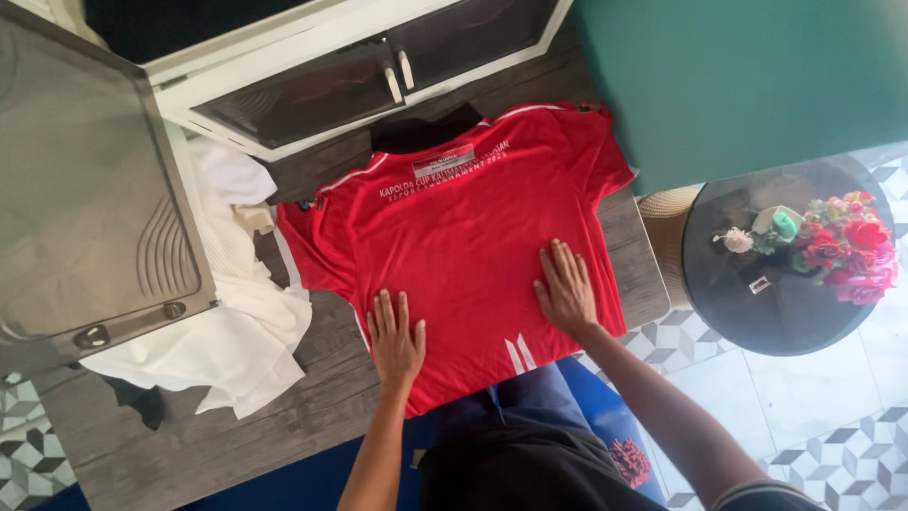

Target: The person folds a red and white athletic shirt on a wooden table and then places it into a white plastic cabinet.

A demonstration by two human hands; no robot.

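the landmark is the red jersey (463,237), spread flat and back-side up on the grey wooden surface (236,435), its black collar toward the white cabinet (312,76) and its hem at the surface's near edge.

far left of the jersey: a grey hinged panel (85,189). just left of the jersey, touching its sleeve: a heap of white cloth (236,331), with a dark scrap (142,402) at the heap's lower edge.

on the jersey's lower left part: the left hand (395,341), palm down, fingers straight and close together, pressing flat on the fabric; it grips nothing.

on the jersey's lower right part, near the side seam: the right hand (566,289), palm down, fingers spread slightly, flat on the fabric; nothing is enclosed in it.

right of the jersey, past the surface's edge: a woven basket (662,213), partly hidden. further right: a round dark side table (776,312) carrying red and pink flowers (846,246) and a small green object (783,224). above and right of the jersey: a teal panel (738,76).
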